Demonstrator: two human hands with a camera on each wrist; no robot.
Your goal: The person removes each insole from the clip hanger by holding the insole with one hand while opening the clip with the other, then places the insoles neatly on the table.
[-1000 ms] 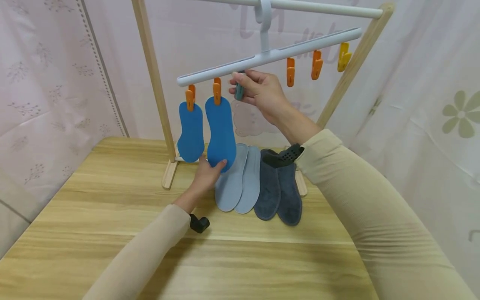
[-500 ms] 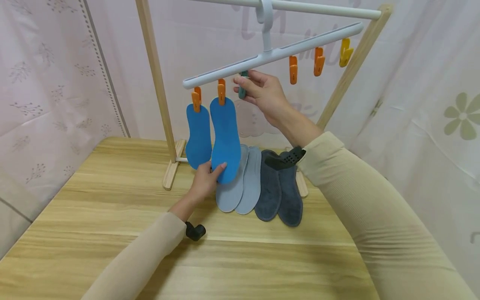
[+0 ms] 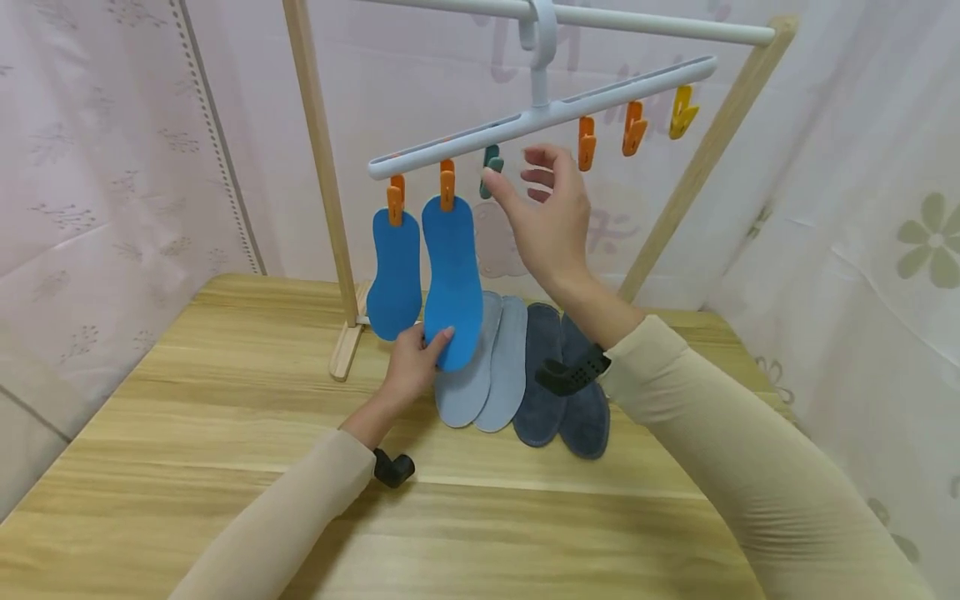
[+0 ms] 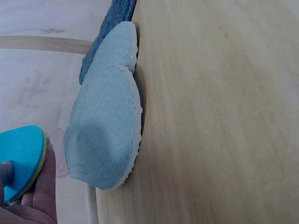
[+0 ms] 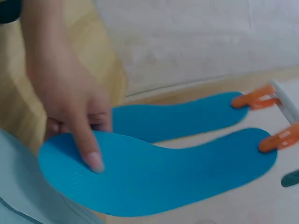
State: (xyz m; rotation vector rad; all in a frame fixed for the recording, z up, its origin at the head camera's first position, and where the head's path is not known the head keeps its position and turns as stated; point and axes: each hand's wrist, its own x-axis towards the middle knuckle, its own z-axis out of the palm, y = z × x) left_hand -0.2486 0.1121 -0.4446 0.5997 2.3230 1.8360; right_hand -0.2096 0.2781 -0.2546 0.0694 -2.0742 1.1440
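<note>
Two blue insoles hang by orange clips from a white hanger bar (image 3: 540, 121). My left hand (image 3: 411, 364) pinches the lower end of the nearer blue insole (image 3: 452, 283), thumb on its face. The wrist view from the right shows that thumb on the insole (image 5: 154, 179) too. The other blue insole (image 3: 393, 275) hangs just left of it. Beside a green clip (image 3: 491, 171), my right hand (image 3: 553, 221) has its fingers spread from its thumb, holding nothing. The thumb tip overlaps the clip in view; whether they touch I cannot tell.
Two light grey-blue insoles (image 3: 504, 375) and two dark grey insoles (image 3: 538, 417) lie on the wooden table (image 3: 225, 400) beneath the hanger. Two orange clips and a yellow clip (image 3: 682, 112) hang on the right. A wooden post (image 3: 318, 158) stands at left.
My right hand has let go of the green clip and moved its fingers right of it. The left hand, with the blue insole, has shifted slightly lower and to the right.
</note>
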